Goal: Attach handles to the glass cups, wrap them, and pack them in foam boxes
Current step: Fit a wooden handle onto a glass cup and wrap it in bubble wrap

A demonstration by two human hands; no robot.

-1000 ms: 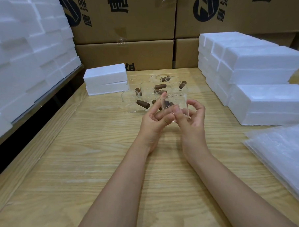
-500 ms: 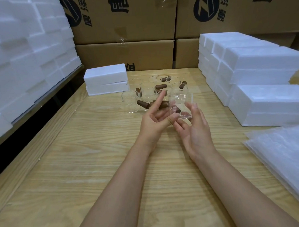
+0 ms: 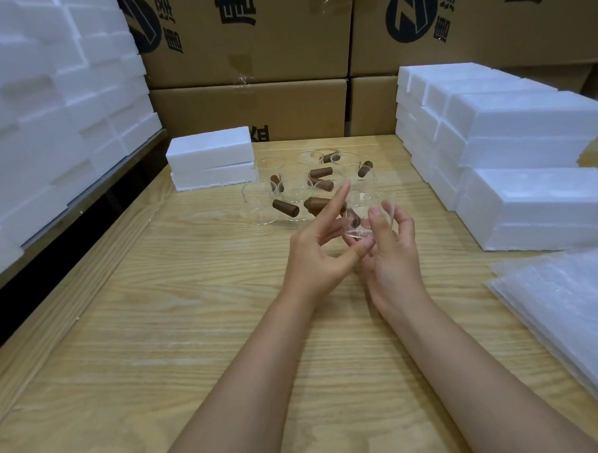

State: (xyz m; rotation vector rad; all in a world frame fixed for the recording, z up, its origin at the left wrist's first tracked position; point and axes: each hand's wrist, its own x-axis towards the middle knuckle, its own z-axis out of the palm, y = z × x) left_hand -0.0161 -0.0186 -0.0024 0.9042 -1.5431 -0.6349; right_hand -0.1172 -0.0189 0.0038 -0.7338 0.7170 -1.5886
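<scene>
Cardboard boxes (image 3: 248,50) with dark printed marks are stacked along the back, behind a pale wooden surface (image 3: 158,335). White foam boxes (image 3: 45,100) are piled high on the left, beyond the edge of the surface. A pair of foam boxes (image 3: 212,158) is stacked at the rear left of the surface. More foam boxes (image 3: 526,124) are stacked in rows along its right side. Clear plastic sheets (image 3: 568,310) are laid in a pile at the near right edge.

A cluster of glass cups (image 3: 291,192) is set on the surface near the middle rear, just beside the pair of foam boxes. Brown cylindrical handles (image 3: 286,208) are seen sticking out from several of them.

One glass cup (image 3: 359,223) is held above the surface in front of the cluster, tilted, with its brown handle (image 3: 354,218) turned toward the left hand (image 3: 315,249). The cup is grasped by the right hand (image 3: 391,253), whose thumb and fingers are curled around its right side. The base of the cup is pinched by the left hand, with the thumb pressed under it and the lower fingers bent toward its side. The left index finger is held out straight, pointing up and away. Both forearms are raised off the surface.
</scene>
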